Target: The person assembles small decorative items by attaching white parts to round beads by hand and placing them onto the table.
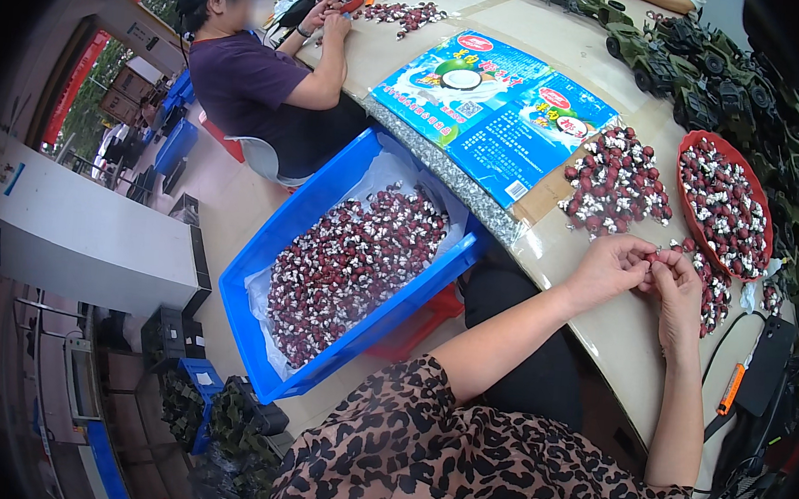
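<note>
You sit at a long pale table (591, 326), both hands meeting above its near edge, just below a round red tray (694, 226). Your left hand (619, 262) and right hand (678, 286) have their fingers drawn in narrow, thumb and fingertips pinching one small red piece (652, 257) between them; most of it is covered, so its details cannot be told. By the look of things, the work is partway along: this piece is in hand, while many dark-red-and-white pieces fill the tray, lie in a loose heap (616, 182) to its left, and spread in a smaller heap (715, 293) beside your right hand. A blue bin (255, 355), lined with white sheeting, holds a far larger number at your left; whether those are finished cannot be told. On the table, a flattened blue carton (504, 108) lies beyond the loose heap, dark green toy vehicles (714, 68) crowd the far side, and a black phone (768, 368) rests near an orange-handled tool (733, 388) at your right. Farther left, a co-worker in purple (249, 78) sits at the same table; behind are a white wall (91, 235) and stacked crates.
</note>
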Action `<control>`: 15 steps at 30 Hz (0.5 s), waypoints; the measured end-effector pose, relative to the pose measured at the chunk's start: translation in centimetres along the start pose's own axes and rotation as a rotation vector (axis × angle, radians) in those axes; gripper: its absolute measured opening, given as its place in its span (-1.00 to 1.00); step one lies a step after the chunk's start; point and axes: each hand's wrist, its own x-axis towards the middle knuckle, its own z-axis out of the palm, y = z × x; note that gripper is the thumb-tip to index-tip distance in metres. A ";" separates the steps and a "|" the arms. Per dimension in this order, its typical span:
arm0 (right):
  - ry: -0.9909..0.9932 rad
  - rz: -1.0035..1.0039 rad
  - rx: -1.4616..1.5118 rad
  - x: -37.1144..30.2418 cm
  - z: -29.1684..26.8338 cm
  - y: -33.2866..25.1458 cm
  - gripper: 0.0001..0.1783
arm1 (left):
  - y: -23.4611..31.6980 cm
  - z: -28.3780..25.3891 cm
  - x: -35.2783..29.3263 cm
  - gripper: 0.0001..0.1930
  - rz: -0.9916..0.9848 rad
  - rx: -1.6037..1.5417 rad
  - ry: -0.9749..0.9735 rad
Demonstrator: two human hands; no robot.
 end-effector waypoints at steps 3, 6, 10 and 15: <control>-0.031 0.010 -0.042 0.1 -0.2 -0.2 -0.85 | -0.5 -0.2 0.0 -0.80 0.009 -0.035 0.005; -0.080 0.012 -0.061 0.2 -0.6 -0.1 -0.86 | -0.5 -0.2 -0.1 -0.80 0.043 0.055 0.013; -0.052 -0.006 -0.082 0.2 -1.0 0.3 -0.86 | -0.1 0.2 -0.1 -0.79 -0.010 -0.023 -0.018; -0.002 0.009 -0.074 -0.3 -0.5 -0.5 -0.80 | -1.0 0.2 0.1 -0.78 -0.006 -0.081 -0.049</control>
